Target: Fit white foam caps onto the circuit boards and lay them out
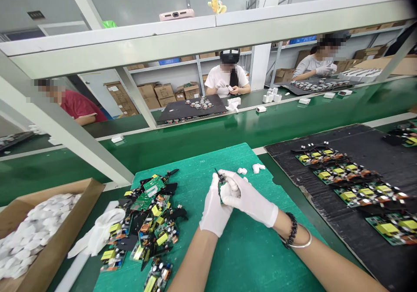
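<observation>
Both my hands wear white gloves and meet over the green mat (257, 248). My left hand (213, 209) is closed round a small circuit board (221, 180), of which only a dark edge and a thin black tip show. From the other side, my right hand (252, 198) has its fingers and thumb curled against the same board. Whether a white piece is also between the fingers I cannot tell. Several small white pieces (257, 168) lie on the mat just beyond my hands. To the left is a heap of circuit boards (156, 222) with yellow parts and black flaps.
A carton (70, 216) full of white pieces stands at left, beside loose white gloves (99, 231). Rows of circuit boards (365, 192) lie on a black sheet (293, 153) at right. Beyond a metal frame (182, 40) runs a green conveyor belt (182, 142); several people work there.
</observation>
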`<act>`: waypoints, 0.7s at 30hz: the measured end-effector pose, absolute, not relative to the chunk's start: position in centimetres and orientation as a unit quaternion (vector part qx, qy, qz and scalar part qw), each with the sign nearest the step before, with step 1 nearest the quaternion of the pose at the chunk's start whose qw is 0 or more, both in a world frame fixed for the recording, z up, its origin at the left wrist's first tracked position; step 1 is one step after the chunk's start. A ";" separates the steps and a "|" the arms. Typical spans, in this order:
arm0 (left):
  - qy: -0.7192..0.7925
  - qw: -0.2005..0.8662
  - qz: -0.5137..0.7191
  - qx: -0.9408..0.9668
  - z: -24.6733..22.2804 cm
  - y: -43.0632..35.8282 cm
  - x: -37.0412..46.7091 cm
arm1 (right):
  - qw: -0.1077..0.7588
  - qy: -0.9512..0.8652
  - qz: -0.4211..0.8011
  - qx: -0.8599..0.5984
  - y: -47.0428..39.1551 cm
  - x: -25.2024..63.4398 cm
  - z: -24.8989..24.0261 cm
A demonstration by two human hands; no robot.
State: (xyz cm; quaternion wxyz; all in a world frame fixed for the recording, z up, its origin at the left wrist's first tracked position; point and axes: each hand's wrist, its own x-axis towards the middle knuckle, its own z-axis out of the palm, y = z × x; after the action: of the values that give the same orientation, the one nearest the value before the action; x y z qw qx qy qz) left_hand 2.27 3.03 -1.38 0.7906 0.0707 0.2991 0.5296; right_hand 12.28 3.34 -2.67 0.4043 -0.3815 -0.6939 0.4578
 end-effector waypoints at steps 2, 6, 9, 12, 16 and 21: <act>0.291 0.799 0.518 0.090 -1.6 3.3 2.4 | 0.393 -0.708 0.415 -0.415 3.2 12.0 -3.1; 0.277 0.812 0.504 0.099 -2.3 3.6 2.6 | 0.369 -0.713 0.390 -0.450 3.3 12.0 -3.4; 0.346 0.765 0.534 0.098 -2.6 3.6 2.5 | 0.378 -0.693 0.457 -0.410 3.9 12.3 -3.2; 0.392 0.718 0.566 0.102 -2.6 3.6 2.4 | 0.419 -0.656 0.494 -0.386 4.4 12.5 -3.2; 0.376 0.717 0.578 0.101 -2.2 3.7 2.5 | 0.434 -0.642 0.509 -0.376 4.6 12.9 -3.0; 0.396 0.706 0.579 0.100 -1.7 3.4 2.3 | 0.422 -0.658 0.529 -0.331 4.5 13.5 -2.2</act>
State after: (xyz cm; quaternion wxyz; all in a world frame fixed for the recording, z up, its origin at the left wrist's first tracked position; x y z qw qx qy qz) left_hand 2.34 3.43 -1.69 0.7055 0.1003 0.3957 0.5793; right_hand 13.48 4.48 -2.25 0.4217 -0.3309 -0.6575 0.5295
